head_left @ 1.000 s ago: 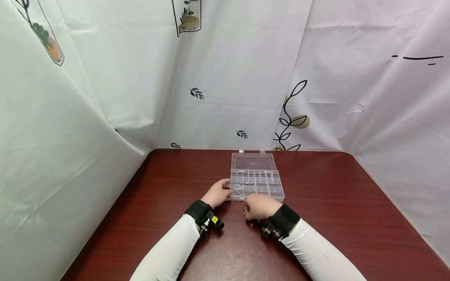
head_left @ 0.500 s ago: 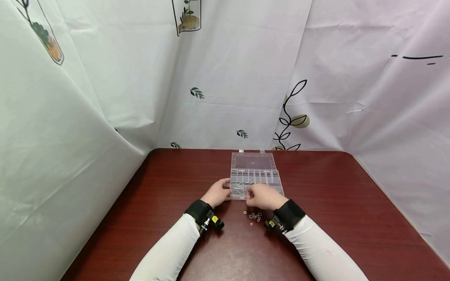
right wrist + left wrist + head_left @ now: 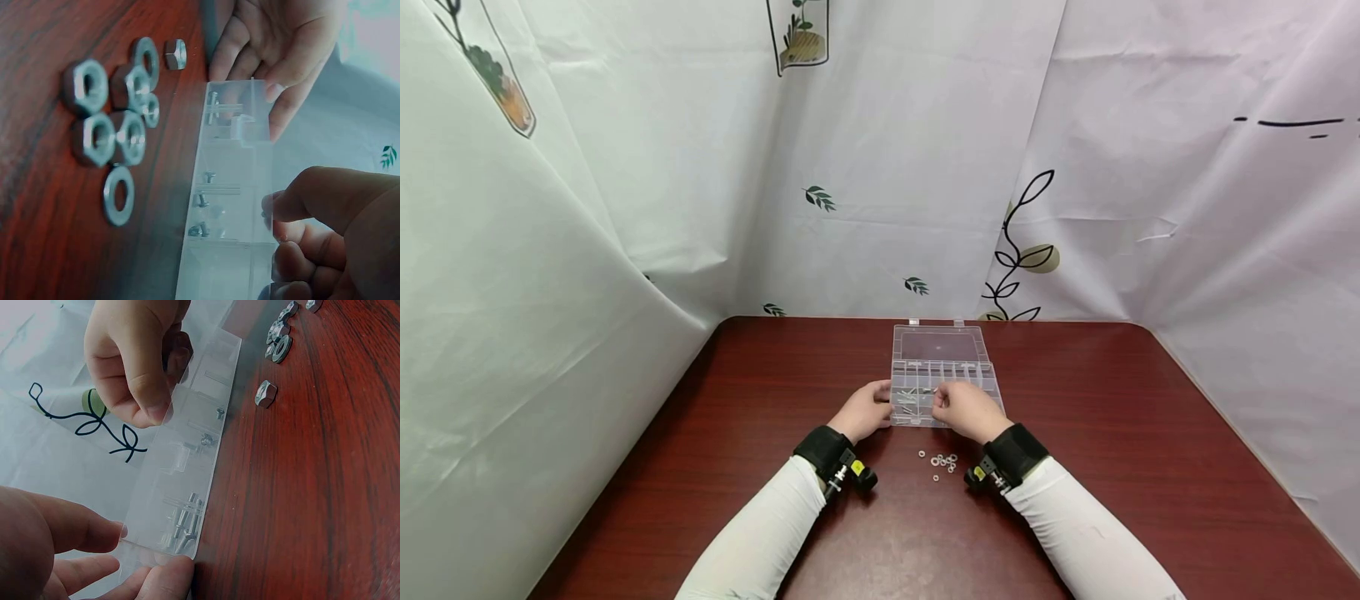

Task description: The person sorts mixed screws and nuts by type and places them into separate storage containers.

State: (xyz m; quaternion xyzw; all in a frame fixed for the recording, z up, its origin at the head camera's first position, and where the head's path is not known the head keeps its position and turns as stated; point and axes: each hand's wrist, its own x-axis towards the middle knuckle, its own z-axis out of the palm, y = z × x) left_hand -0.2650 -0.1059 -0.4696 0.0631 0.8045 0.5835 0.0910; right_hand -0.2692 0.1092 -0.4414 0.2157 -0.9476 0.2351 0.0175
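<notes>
A clear plastic compartment box (image 3: 904, 422) stands on the table with its lid (image 3: 938, 343) laid back. Small screws (image 3: 187, 525) lie in some compartments. My left hand (image 3: 862, 413) rests its spread, relaxed fingers against the box's left end. Over the middle of the box is my right hand (image 3: 970, 410), its thumb and fingers curled together at the fingertips. Whether something small sits between them is hidden. In front of the box several metal hex nuts (image 3: 95, 139) and flat washers (image 3: 119, 195) lie loose, mostly in a cluster; one nut (image 3: 176, 54) lies apart.
The dark red wooden table (image 3: 1120, 433) extends to both sides of the box and toward me. A white printed curtain (image 3: 880, 167) hangs behind the table's back edge and along its sides. Each wrist wears a black strap (image 3: 1017, 455) with a small camera.
My right hand has moved from the loose nuts and washers up over the box, then slightly farther in and right. The nuts and washers are now uncovered. My left hand stays at the box.
</notes>
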